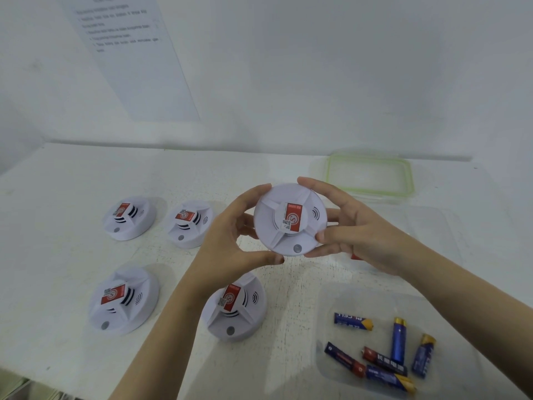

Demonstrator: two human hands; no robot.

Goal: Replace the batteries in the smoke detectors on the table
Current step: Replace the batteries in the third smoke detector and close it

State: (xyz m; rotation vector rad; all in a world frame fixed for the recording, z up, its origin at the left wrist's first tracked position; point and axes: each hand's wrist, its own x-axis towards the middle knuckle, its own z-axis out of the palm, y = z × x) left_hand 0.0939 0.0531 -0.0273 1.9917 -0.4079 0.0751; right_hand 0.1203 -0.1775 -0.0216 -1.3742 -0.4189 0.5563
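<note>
White plastic is gripped at the rim from both sides: the left hand (pixel 230 241) and right hand (pixel 357 235) curl round one smoke detector (pixel 290 220), held above the table (pixel 72 174). Probably best to counter-twist cover against base with even pressure. Loose batteries (pixel 399 340) lie near, lower right.

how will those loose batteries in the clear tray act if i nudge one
The batteries are smooth cylinders lying on their sides, so a nudged one would probably roll, though the wall of the clear tray should stop it. They lie at mixed angles, some touching, so one may knock its neighbours. They look rigid.
</note>
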